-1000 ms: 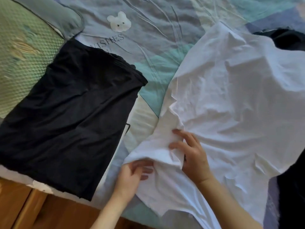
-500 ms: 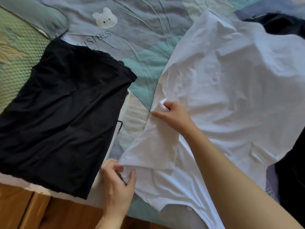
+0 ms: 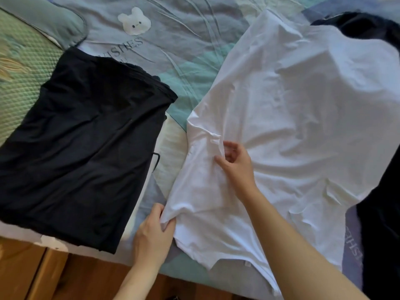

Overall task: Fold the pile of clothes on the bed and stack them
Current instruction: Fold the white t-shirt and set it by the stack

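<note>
We see left hand (image 3: 154, 231) pinching crumpled white cotton shirt (image 3: 292, 126) at 6 o'clock, right hand (image 3: 237, 167) loosely open on it.

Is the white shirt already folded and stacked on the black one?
No. The white shirt lies spread out on the bed, beside the folded black garment, with the left hand gripping its edge.

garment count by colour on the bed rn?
Black, folded: 1, the flat folded black garment on the left.
White: 1, the spread-out white cotton T-shirt, gripped by the left hand, with the right hand at a crease in it.
Dark, unfolded: 1 heap of dark clothing under the T-shirt's right side; cannot tell how many pieces.
Total: 3 visible.
</note>
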